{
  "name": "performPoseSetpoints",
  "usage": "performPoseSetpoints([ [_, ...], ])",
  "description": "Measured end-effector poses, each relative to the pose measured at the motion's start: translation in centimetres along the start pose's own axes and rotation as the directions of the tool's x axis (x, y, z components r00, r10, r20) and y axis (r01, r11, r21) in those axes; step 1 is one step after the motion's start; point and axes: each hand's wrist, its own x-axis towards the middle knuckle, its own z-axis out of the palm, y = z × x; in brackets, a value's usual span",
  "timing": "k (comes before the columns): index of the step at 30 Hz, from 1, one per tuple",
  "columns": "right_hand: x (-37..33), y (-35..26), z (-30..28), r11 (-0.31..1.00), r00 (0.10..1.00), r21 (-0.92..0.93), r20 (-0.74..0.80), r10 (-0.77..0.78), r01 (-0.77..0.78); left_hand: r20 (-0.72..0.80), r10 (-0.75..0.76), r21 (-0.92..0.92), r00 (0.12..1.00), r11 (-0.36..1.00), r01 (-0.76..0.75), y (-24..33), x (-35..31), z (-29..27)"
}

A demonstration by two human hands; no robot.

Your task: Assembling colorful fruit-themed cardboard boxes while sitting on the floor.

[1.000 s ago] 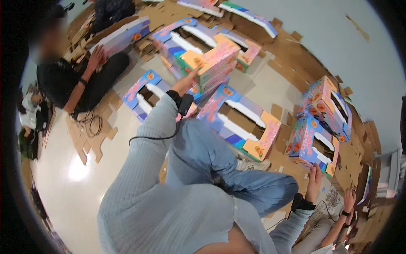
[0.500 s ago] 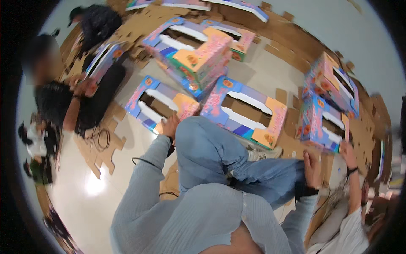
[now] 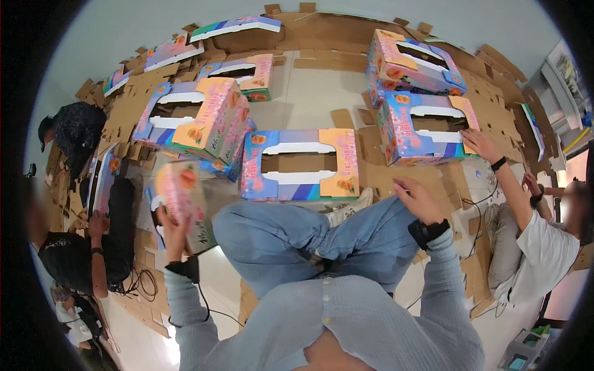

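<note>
My left hand [image 3: 175, 230] grips a colourful printed cardboard box [image 3: 197, 211] beside my left knee. That box stands tilted, blurred by motion, and its far side is hidden. My right hand [image 3: 422, 201] hovers over my right knee, fingers loosely bent and apart, with nothing in it. Straight ahead of my crossed legs lies another box of the same print [image 3: 253, 185], blue, pink and orange, with an open top and white-edged flaps. The right hand is nearest to that box and to my knee, touching neither box.
Stacked boxes [image 3: 226, 114] stand at the far left, more [image 3: 427, 133] at the right, where a co-worker's hand [image 3: 479, 145] touches one. Another person [image 3: 68, 247] sits at the left with a box. Flat cardboard [image 3: 322, 40] lines the wall; cables [image 3: 145, 284] lie on the floor.
My view has turned right. The left box, lying flat before, is now tipped up in my left hand and nearer my left side. My right hand has lifted inward above the knee.
</note>
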Motion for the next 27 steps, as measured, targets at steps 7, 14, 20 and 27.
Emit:
performPoseSetpoints([
  [7, 5.5, -4.7, 5.1, 0.841, 0.898, -0.442, 0.425, -0.111, 0.312, -0.120, -0.116, -0.483, 0.986, 0.875, 0.044, 11.3, -2.7, -6.3],
  [14, 11.3, -1.2, 17.6, 0.589, 0.856, -0.643, 0.483, -0.183, 0.489, -0.130, 0.046, -0.557, 0.990, 0.823, -0.111, 16.9, -1.3, -7.7],
  [20, 10.8, -0.3, 16.5, 0.749, 0.863, -0.524, 0.489, -0.124, 0.405, -0.090, 0.257, -0.671, 0.962, 0.699, -0.249, 24.0, -6.1, -4.0],
  [27, 3.4, -9.1, 6.0, 0.897, 0.894, 0.127, 0.099, -0.437, 0.424, 0.279, 0.581, -0.333, 0.765, 0.806, -0.490, 31.1, -6.1, 1.4],
])
